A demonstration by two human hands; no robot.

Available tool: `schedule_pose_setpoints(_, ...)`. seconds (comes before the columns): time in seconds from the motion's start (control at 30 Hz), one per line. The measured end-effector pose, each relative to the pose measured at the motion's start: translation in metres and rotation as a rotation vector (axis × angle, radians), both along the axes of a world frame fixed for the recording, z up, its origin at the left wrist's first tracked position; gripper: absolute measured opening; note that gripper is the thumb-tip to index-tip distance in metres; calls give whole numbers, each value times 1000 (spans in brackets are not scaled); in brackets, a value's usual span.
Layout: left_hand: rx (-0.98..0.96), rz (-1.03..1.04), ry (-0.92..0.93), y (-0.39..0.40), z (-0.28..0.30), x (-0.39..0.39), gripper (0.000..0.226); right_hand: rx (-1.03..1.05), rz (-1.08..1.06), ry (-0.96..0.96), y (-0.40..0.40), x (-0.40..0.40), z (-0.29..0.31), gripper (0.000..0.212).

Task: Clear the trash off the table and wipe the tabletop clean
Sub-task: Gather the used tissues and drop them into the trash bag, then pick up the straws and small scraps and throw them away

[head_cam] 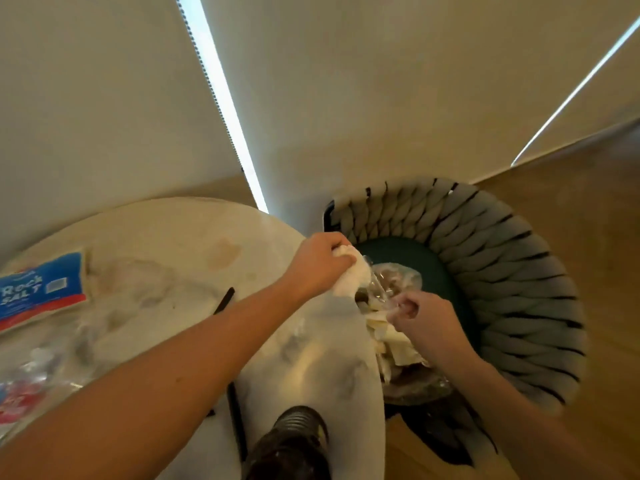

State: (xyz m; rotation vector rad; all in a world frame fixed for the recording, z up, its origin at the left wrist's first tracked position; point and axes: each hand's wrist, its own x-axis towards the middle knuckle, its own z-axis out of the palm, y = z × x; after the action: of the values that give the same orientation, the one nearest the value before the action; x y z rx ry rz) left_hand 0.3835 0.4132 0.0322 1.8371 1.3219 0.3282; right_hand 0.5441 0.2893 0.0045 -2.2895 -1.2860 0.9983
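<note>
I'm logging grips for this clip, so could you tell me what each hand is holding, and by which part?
The left hand grips a crumpled white tissue by its upper end. The right hand pinches the rim of a clear plastic trash bag.

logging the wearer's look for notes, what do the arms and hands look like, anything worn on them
Both arms are bare as far as the frame shows. The left hand and right hand wear no gloves, and no sleeve, watch, ring or bracelet is visible on either.
</note>
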Motion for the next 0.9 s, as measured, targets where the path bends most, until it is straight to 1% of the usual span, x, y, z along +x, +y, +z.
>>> schedule_pose_setpoints(0.1, -83, -85, 62, 1, -29, 41, 25, -75, -98, 21, -22, 26, -13, 9)
schedule_pose_setpoints(0.2, -134, -174, 144, -4, -56, 70, 27, -136, -159, 58, -42, 40, -36, 14)
schedule_pose_setpoints(0.27, -149, -185, 182, -7, -68, 78, 28, -159, -191, 98, -51, 39, -51, 18)
schedule_pose_setpoints(0.33, -163, -183, 200, -8, -79, 83, 31, -185, -220, 128, -56, 37, -65, 25)
schedule_pose_setpoints(0.4, -162, -220, 233, -7, -90, 84, 39, -201, -231, 143, -57, 33, -74, 35)
schedule_pose_setpoints(0.5, -75, -304, 361, -7, -99, 83, 53, -196, -186, 99, -60, 28, -82, 50)
schedule_pose_setpoints(0.57, 12, -337, 418, -6, -98, 81, 50, -190, -172, 77, -60, 28, -83, 52)
schedule_pose_setpoints(0.63, 34, -326, 394, -5, -92, 77, 41, -180, -168, 92, -57, 27, -79, 50)
schedule_pose_setpoints(0.77, 33, -205, 292, -10, -65, 48, 21, -123, -130, 132, -44, 16, -59, 38)
schedule_pose_setpoints(0.9, -3, -48, 219, -28, -29, -11, 15, -71, -7, 162, -22, -12, -30, 27)
